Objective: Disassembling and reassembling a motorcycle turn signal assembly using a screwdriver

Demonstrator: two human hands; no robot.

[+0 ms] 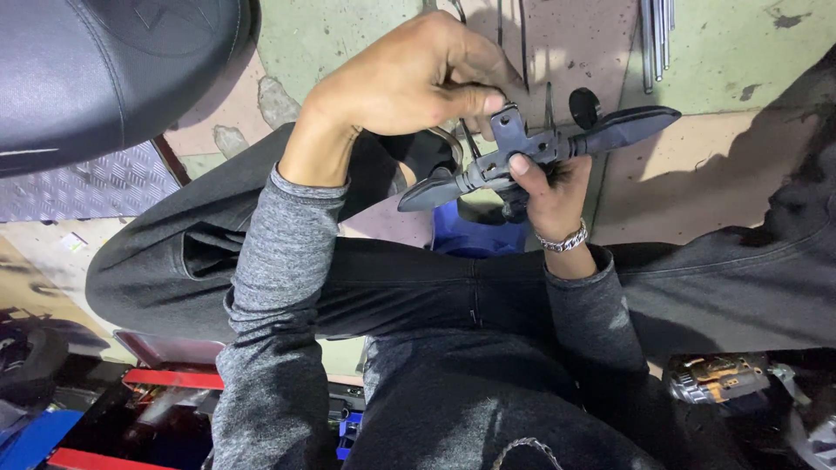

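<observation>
- My left hand (409, 78) is curled closed, its thumb and fingers pinching the flat dark metal bracket (508, 129) at the middle of the part.
- My right hand (544, 187) grips the same part from the near side, thumb pressed on top and fingers wrapped underneath, so it is closed around it.
- The part is a black plastic assembly (540, 148) with two pointed, pod-shaped ends, one reaching left and near, the other right and far; I hold it in the air above my lap.
- A silver chain bracelet (562, 241) sits on my right wrist; both arms are in grey sleeves.
- I am seated with dark trousers (409, 287) across the middle of the view.
- On the floor (740, 52) beyond the part lie thin metal rods (657, 35) and a small black round piece (584, 106).
- A black padded seat (104, 70) fills the far left corner.
- Red bars (170, 379) show near left.
</observation>
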